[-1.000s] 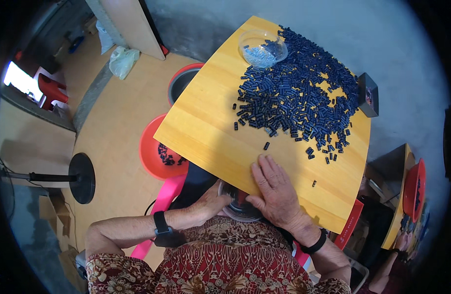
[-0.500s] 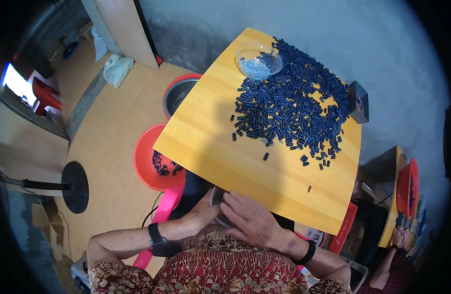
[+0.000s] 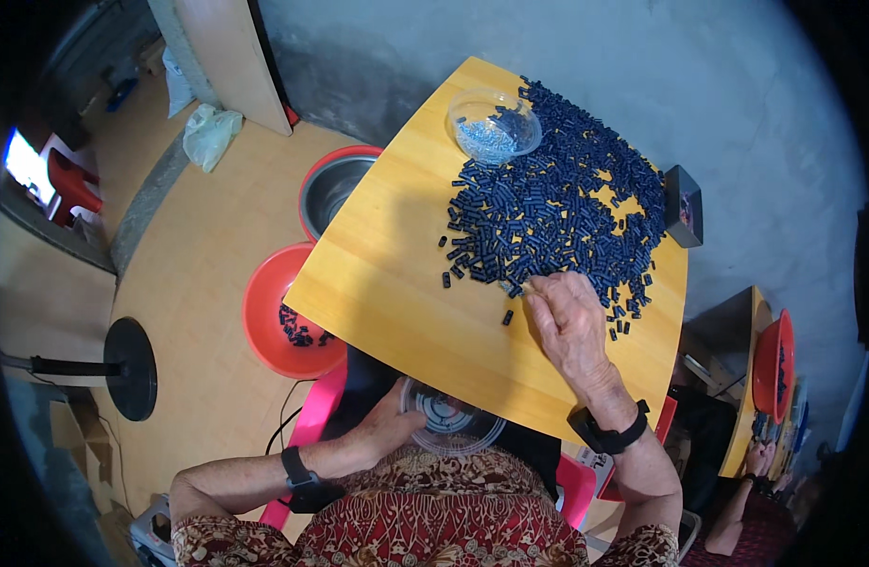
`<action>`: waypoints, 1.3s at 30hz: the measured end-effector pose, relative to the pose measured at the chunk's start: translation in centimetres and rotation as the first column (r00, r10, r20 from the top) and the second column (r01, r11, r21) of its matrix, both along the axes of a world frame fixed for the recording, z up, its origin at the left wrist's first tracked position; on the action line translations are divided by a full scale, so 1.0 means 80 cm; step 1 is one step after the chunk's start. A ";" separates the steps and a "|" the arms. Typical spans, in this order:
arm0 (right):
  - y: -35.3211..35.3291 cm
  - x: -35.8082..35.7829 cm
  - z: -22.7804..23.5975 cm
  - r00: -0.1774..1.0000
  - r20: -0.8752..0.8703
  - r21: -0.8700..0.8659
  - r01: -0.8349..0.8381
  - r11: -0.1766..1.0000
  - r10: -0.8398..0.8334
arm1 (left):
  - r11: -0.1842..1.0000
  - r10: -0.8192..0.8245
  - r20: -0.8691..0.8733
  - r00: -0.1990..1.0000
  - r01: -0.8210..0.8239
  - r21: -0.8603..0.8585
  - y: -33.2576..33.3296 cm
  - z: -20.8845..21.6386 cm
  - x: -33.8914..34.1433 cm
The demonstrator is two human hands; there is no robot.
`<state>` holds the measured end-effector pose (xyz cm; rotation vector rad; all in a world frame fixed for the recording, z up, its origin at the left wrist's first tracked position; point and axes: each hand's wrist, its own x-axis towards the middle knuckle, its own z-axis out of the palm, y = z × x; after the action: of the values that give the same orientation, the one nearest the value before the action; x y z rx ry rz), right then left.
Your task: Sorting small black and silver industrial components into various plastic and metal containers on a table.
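R hand (image 3: 573, 323): back up, over yellow wood-grain tabletop (image 3: 378, 283), fingers curled, tips at near edge of heap of small dark-blue oblong pcs (image 3: 519, 208). Grip narrow; can't tell if a pc is pinched. Heap: mostly beyond tips, long axes mixed. Single loose dark oblong pc (image 3: 507, 317): just L of R fingers, apart from heap, long axis approx. fore-aft, far end leaning slightly R. R hand nearer to both. L hand (image 3: 389, 427): well apart, below table edge, thumb over rim, holding clear round plastic tub (image 3: 449, 418).
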<state>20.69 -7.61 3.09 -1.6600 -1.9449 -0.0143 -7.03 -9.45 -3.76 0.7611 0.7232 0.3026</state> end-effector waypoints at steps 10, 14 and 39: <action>0.021 -0.006 -0.009 0.993 0.093 -0.071 0.074 0.995 -0.067 | 0.995 0.023 -0.058 0.998 -0.017 0.098 -0.004 -0.012 -0.002; 0.029 0.002 -0.023 0.998 0.027 -0.044 0.063 0.997 -0.062 | 0.999 0.043 -0.020 0.999 -0.042 0.028 -0.003 -0.007 0.003; 0.014 0.004 -0.006 0.982 0.121 -0.075 -0.136 0.988 0.144 | 0.996 -0.003 -0.074 0.997 0.010 0.092 -0.003 -0.010 0.003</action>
<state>21.04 -6.50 2.63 -1.5947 -2.1756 -0.0001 -6.78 -9.68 -4.55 0.8656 0.7804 0.3044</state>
